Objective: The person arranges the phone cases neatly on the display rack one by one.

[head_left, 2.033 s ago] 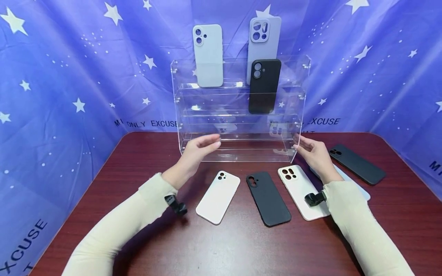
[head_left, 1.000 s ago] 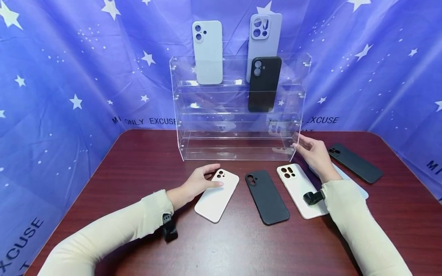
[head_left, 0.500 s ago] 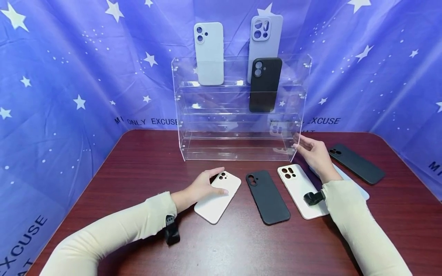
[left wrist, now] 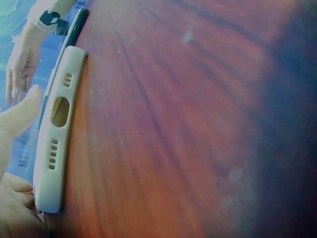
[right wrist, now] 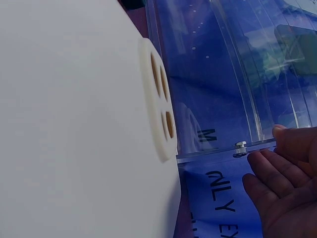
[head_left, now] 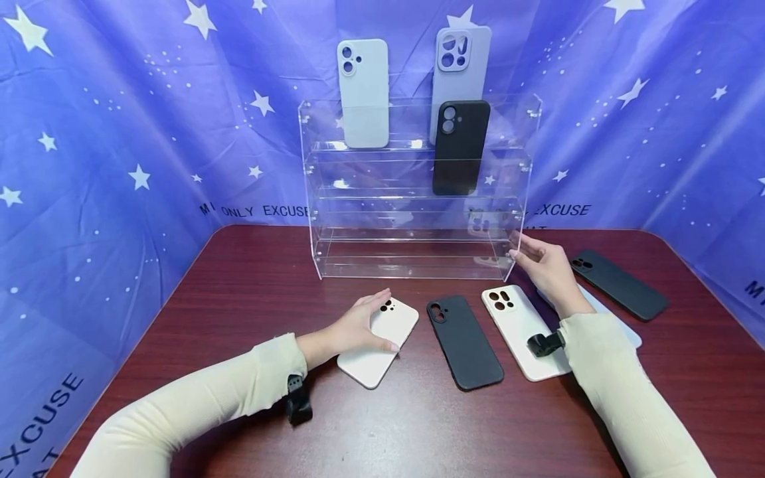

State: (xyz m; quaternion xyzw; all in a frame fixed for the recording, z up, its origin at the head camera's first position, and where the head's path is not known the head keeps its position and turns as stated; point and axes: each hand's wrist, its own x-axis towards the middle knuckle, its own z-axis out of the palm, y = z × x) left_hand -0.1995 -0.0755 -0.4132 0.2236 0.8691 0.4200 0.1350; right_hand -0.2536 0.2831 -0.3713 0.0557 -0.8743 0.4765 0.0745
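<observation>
My left hand (head_left: 354, 330) spans a white phone case (head_left: 366, 368) lying on the table, its thumb at the right edge and its fingers at the upper left edge. In the left wrist view, that case's bottom end with its port hole shows, and the thumb (left wrist: 24, 111) is over it. My right hand (head_left: 546, 271) pinches the right side panel of a clear acrylic display rack (head_left: 412, 271). A white case (head_left: 360, 93), a pale lilac case (head_left: 478, 70) and a black case (head_left: 460, 146) stand on the rack's upper tiers.
On the table (head_left: 251, 425) lie a black case (head_left: 469, 348) and a cream case (head_left: 518, 332) under my right wrist. Farther right are a pale blue case (head_left: 624, 325), partly hidden by my arm, and another black case (head_left: 624, 285). A starry blue curtain (head_left: 119, 133) surrounds the table.
My left hand has come from in front of the rack down to the white case, and its thumb has moved across to the case's right edge. My right hand stays at the rack.
</observation>
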